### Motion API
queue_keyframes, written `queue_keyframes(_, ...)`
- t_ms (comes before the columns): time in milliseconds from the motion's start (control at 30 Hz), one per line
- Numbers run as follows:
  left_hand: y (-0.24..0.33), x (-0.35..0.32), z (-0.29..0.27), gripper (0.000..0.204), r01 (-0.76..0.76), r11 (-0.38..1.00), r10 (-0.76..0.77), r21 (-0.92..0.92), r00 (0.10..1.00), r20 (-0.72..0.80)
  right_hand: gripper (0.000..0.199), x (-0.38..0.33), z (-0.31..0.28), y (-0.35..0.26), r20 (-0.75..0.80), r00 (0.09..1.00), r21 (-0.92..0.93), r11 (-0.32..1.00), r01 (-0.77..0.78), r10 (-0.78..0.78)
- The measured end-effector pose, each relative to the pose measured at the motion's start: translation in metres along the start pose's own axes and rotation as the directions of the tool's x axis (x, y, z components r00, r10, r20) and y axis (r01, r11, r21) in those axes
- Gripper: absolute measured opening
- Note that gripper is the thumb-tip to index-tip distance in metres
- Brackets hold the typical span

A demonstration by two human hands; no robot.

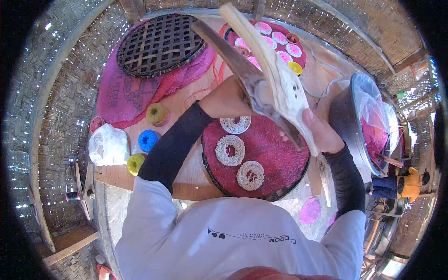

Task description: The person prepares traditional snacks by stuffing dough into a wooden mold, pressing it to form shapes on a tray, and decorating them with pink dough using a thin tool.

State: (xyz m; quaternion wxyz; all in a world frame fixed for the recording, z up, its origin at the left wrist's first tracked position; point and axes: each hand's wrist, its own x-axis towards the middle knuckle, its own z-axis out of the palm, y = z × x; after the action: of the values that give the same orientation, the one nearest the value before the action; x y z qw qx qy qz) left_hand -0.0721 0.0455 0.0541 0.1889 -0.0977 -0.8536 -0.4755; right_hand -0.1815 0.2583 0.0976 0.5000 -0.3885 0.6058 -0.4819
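The right hand [322, 133] is closed around the lower end of a long pale dried loofah [275, 74], while the left hand [226, 100] grips a dark blade [242, 70] laid against it. Both are held up above a round dark-red tray [280, 158]. The tray sits on the wooden worktop [186, 172] and holds three pale loofah rings [229, 150], with thread spools [148, 140] off to the left.

Left hand [227, 100]: raised over the middle of the scene, fingers closed in a grip, back of the hand toward the camera. Left forearm in a dark sleeve, running diagonally from the near left up to the wrist. Right hand [322, 133]: on the right, a little nearer, thumb up, fingers curled in a grip. Right forearm dark-sleeved, nearly vertical. Both elbows bent, upper arms in white.
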Motion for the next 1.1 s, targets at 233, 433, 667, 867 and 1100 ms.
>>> queue_keyframes(233,0.021,-0.019,-0.013,0.048,-0.001,1.000,-0.007,-0.017,0.868,-0.496,0.046,0.039,-0.024,0.116,-0.301,0.872,0.428,0.762,0.485,-0.386)
queue_keyframes(433,0.030,-0.045,-0.033,0.054,0.047,0.997,-0.075,-0.063,0.806,-0.587,0.068,0.071,0.066,0.072,0.247,0.872,-0.878,0.283,0.385,-0.422)
queue_keyframes(667,0.029,-0.046,-0.029,0.055,0.072,0.977,-0.180,-0.203,0.789,-0.588,0.077,0.077,0.059,0.081,0.379,0.859,-0.912,0.018,0.410,-0.344)
queue_keyframes(867,0.027,-0.043,-0.026,0.058,0.029,0.944,-0.227,-0.327,0.779,-0.585,0.069,0.073,0.059,0.084,-0.110,0.892,-0.885,0.452,0.114,-0.439)
queue_keyframes(1100,0.027,-0.041,-0.020,0.055,0.020,0.915,-0.270,-0.403,0.772,-0.576,0.097,0.089,0.074,0.103,-0.178,0.862,-0.934,0.358,0.004,-0.474)
